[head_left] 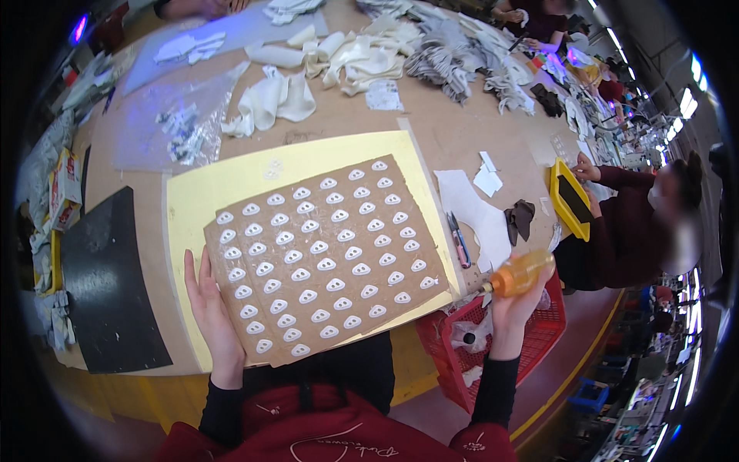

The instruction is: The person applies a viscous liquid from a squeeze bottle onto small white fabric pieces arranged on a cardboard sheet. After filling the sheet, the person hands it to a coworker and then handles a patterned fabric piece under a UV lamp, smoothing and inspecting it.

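While left hand (212,316) lies flat on brown board's (323,258) edge, right hand (514,296) grips orange bottle (522,272).

My worktable (454,135) carries a yellow mat (231,181) just beyond my left hand (212,312), a black sheet (108,277) left of it, pens (459,239) near my right hand (516,296).

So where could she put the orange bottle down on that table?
Bare tabletop lies beyond the yellow sheet, before the cream fabric pile. The black mat on the left is bare too. The brown board is crowded with white pieces. The right hand holds the orange bottle.
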A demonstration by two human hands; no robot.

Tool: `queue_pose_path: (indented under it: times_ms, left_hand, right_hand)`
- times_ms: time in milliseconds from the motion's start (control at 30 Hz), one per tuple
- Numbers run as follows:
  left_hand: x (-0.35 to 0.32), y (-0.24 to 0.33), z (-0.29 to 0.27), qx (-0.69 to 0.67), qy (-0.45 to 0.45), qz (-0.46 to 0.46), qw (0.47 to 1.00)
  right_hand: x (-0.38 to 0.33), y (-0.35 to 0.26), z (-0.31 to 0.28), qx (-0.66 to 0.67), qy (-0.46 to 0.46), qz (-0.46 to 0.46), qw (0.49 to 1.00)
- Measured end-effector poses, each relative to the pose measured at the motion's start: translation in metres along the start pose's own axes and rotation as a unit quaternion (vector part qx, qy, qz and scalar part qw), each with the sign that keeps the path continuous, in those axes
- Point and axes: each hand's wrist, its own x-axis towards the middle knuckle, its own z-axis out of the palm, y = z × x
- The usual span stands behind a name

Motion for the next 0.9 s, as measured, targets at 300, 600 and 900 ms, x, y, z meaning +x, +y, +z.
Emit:
queue_pose_path:
  times_ms: [300,600,900]
  left_hand:
    - [0.003,0.026,-0.005,0.115,-0.041,0.121,0.985]
    - [-0.010,0.041,-0.003,0.156,-0.192,0.171,0.954]
    - [-0.074,-0.001,0.112,0.298,-0.639,-0.084,0.704]
  right_hand:
    - [-0.126,-0.022,-0.108,0.103,0.093,0.031,0.990]
    - [-0.208,-0.036,-0.122,0.081,0.145,-0.089,0.982]
    - [-0.209,-0.036,-0.110,0.125,0.135,-0.091,0.979]
